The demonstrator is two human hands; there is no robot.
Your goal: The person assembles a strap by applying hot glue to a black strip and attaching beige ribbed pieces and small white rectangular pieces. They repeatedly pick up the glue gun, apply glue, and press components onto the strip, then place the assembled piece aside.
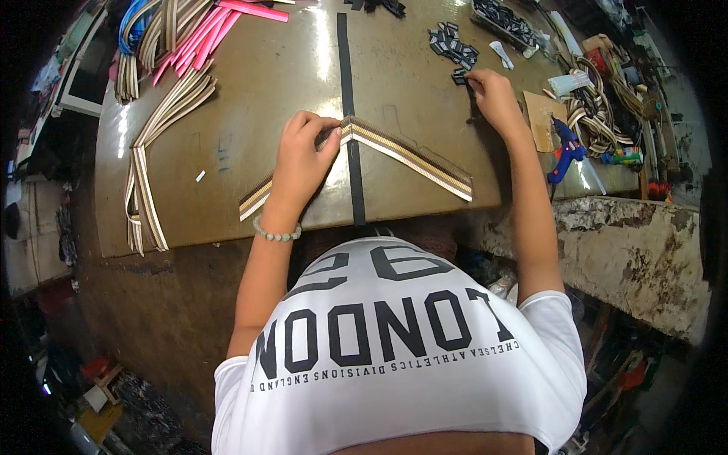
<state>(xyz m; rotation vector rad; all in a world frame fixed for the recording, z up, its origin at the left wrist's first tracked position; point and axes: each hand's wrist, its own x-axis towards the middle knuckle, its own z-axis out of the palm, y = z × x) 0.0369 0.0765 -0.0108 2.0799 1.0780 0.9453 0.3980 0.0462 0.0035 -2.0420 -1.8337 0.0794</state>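
Note:
My left hand [303, 155] pinches a striped woven strap [413, 158] near its peak. The strap is brown, tan and white and bends into a wide upside-down V on the table, with its left arm partly hidden behind my hand. A black strip [346, 68] runs straight under the peak. My right hand [494, 102] reaches to the far right, its thumb and fingertips closed on a small black piece [459, 76]. This piece lies at the near end of a loose pile of similar black pieces [453, 47].
Bundles of striped straps [171, 106] and pink strips [208, 34] lie at the left. A tray of black pieces [504, 21] stands at the far right. A blue glue gun [565, 152], cardboard [538, 117] and coiled straps [595, 117] lie beside my right forearm.

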